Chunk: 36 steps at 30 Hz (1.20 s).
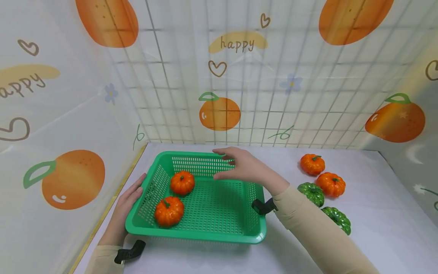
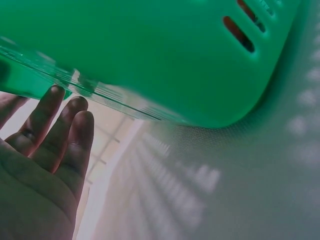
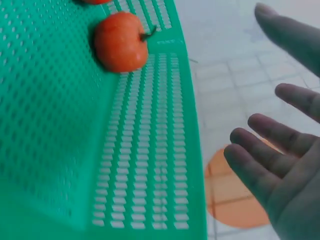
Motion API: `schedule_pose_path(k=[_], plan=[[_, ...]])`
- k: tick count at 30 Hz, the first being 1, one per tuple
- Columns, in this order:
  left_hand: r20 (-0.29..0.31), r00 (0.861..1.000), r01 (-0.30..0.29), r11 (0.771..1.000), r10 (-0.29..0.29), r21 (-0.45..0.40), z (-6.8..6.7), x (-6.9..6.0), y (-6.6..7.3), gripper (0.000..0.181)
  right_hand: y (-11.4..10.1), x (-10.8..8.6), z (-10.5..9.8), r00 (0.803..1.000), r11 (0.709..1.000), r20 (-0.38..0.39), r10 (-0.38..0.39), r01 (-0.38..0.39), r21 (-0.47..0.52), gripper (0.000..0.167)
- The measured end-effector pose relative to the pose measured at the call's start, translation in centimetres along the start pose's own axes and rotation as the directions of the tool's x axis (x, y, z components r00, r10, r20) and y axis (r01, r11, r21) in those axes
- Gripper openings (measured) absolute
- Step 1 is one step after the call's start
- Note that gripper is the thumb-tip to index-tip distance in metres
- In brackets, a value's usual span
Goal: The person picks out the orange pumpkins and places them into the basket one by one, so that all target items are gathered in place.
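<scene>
A green plastic basket (image 1: pixel 219 207) stands on the table, with two small orange pumpkins inside at its left: one pumpkin (image 1: pixel 182 183) farther back, the other pumpkin (image 1: pixel 169 211) nearer the front. My left hand (image 1: pixel 124 207) lies along the basket's left outer side, its fingers fairly straight at the rim; in the left wrist view those fingers (image 2: pixel 75 130) are beside the green wall. Over the right back part of the basket hovers my right hand (image 1: pixel 241 165), fingers spread and holding nothing. The right wrist view shows the palm and fingers apart from the rim.
To the right of the basket lie two orange pumpkins (image 1: pixel 330 185) and two green pumpkins (image 1: pixel 310 194) on the white table (image 1: pixel 383 213), partly behind my right forearm. A printed curtain (image 1: pixel 219 83) hangs along the back and both sides.
</scene>
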<state>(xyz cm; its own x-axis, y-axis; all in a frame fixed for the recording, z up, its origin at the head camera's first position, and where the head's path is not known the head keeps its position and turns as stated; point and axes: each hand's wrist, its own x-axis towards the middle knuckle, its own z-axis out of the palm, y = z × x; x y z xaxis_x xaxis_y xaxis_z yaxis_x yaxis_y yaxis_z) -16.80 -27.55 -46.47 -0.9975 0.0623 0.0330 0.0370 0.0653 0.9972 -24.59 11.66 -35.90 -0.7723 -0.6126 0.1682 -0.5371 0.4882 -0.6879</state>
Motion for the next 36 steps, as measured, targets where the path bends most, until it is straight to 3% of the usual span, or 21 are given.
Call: schedule_pose_path(k=[9, 15, 23, 36], plan=[[0.0, 1.0, -0.001, 1.0, 0.001, -0.006, 0.0, 0.0, 0.0, 0.052, 1.3, -2.9, -2.6, 0.996, 0.997, -0.078, 0.034, -0.039, -0.064, 0.085], [-0.009, 1.0, 0.005, 1.0, -0.005, 0.013, 0.0, 0.0, -0.1, 0.052, 2.2, -5.3, -4.1, 0.993, 0.997, -0.097, 0.063, -0.068, -0.048, 0.086], [-0.009, 1.0, 0.001, 1.0, -0.001, 0.022, 0.0, 0.1, -0.1, 0.051, 3.3, -8.6, -5.8, 0.972, 0.983, -0.161, 0.172, -0.18, -0.037, 0.087], [-0.012, 1.0, -0.009, 1.0, 0.009, 0.003, -0.1, 0.2, -0.1, 0.053, 5.4, -13.2, -7.5, 0.952, 0.971, -0.191, 0.239, -0.238, 0.025, 0.084]])
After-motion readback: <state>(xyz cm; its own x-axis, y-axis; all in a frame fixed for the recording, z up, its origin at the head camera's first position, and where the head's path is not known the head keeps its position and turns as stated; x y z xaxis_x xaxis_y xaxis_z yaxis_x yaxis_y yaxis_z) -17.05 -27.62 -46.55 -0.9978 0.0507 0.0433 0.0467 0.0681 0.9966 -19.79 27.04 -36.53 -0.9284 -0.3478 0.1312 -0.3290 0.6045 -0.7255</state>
